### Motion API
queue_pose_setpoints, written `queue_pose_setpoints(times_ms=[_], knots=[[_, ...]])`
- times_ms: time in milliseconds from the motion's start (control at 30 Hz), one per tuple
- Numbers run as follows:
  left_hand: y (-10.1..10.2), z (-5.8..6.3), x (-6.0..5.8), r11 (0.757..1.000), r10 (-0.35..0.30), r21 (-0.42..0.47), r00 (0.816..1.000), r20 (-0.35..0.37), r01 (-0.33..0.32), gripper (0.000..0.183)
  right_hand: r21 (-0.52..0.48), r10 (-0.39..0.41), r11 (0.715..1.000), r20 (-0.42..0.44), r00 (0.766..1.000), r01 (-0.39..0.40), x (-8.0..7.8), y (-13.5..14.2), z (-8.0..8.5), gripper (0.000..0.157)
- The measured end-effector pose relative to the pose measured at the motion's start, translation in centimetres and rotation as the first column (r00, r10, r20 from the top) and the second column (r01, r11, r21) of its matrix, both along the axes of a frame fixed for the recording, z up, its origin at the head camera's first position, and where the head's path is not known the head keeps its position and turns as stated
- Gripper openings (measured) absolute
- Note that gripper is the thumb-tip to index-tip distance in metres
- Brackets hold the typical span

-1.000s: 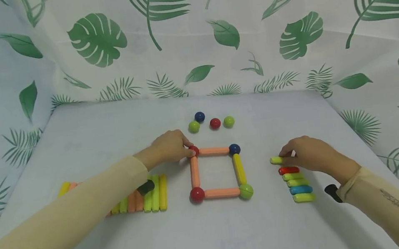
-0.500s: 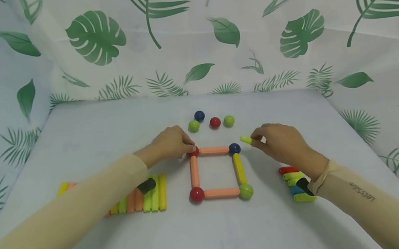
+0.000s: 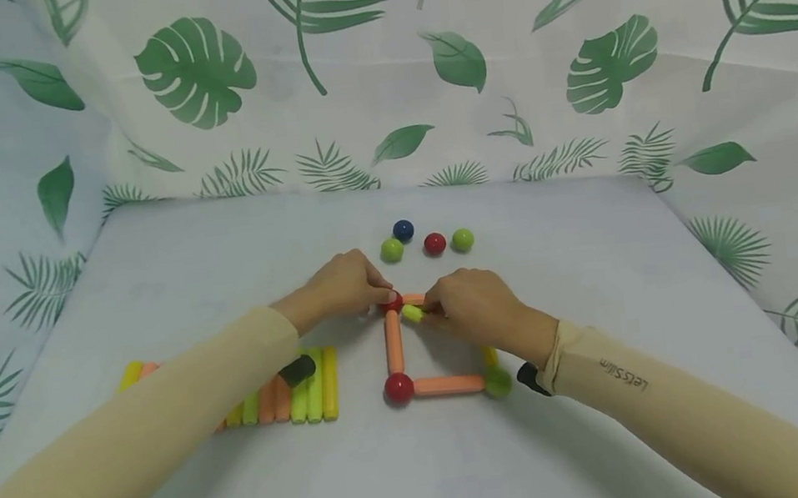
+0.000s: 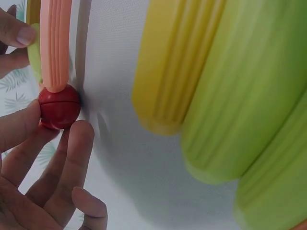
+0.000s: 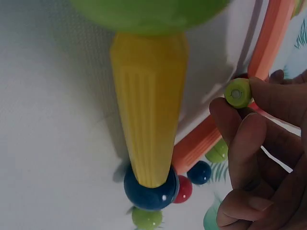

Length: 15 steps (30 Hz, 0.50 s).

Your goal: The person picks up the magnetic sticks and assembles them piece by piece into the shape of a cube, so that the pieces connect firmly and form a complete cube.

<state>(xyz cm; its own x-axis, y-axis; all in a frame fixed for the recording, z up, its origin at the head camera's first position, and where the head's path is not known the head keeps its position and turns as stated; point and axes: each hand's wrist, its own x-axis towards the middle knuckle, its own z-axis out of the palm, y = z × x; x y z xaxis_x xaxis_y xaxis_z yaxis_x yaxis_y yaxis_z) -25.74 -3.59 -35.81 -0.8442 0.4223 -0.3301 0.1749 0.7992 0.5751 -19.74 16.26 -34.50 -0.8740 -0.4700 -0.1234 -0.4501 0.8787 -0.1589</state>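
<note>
My left hand [image 3: 347, 285] pinches the red ball [image 3: 392, 302] at the far left corner of a square of magnetic rods and balls. Thumb and fingertips lie on either side of that ball in the left wrist view. My right hand [image 3: 482, 305] pinches a short yellow-green rod [image 3: 413, 313] over the square, its free tip close by the same red ball. In the right wrist view the rod's round end [image 5: 238, 93] faces the camera. A salmon rod [image 3: 394, 342] runs from the held ball to the near red ball [image 3: 399, 389]. The right hand hides the square's blue corner ball [image 5: 148, 191] from the head view.
Several loose balls, one a red ball [image 3: 434, 243], lie behind the square. Left of it is a row of long rods [image 3: 311, 387], partly under the left forearm. A green ball [image 3: 497, 381] forms the near right corner. The right forearm hides the row of short rods.
My right hand has lifted the short yellow-green rod from the row at the right and carried it left to the held red ball. The left hand has stayed on that ball.
</note>
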Motion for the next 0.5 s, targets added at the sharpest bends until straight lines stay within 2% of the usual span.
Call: queue_pose_setpoints(times_ms=[267,367,433,500], knots=[[0.2,0.1,0.1,1.000,0.013,-0.027,1.000,0.004,-0.012,0.025,-0.030,-0.005,1.000,0.002,1.000,0.005,-0.1,-0.4,-0.5,0.023],[0.1,0.0,0.0,1.000,0.009,-0.019,1.000,0.000,-0.009,0.025,-0.006,0.008,1.000,-0.056,0.998,-0.009,0.2,-0.7,-0.2,0.023],[-0.1,-0.1,-0.1,1.000,0.004,-0.005,1.000,-0.002,-0.004,0.025,0.005,0.068,0.998,-0.135,0.988,-0.068,0.8,-1.1,0.2,0.021],[-0.3,-0.2,-0.2,1.000,-0.004,0.012,1.000,-0.007,0.005,0.024,0.007,0.192,0.981,-0.217,0.957,-0.195,1.7,-1.9,0.4,0.020]])
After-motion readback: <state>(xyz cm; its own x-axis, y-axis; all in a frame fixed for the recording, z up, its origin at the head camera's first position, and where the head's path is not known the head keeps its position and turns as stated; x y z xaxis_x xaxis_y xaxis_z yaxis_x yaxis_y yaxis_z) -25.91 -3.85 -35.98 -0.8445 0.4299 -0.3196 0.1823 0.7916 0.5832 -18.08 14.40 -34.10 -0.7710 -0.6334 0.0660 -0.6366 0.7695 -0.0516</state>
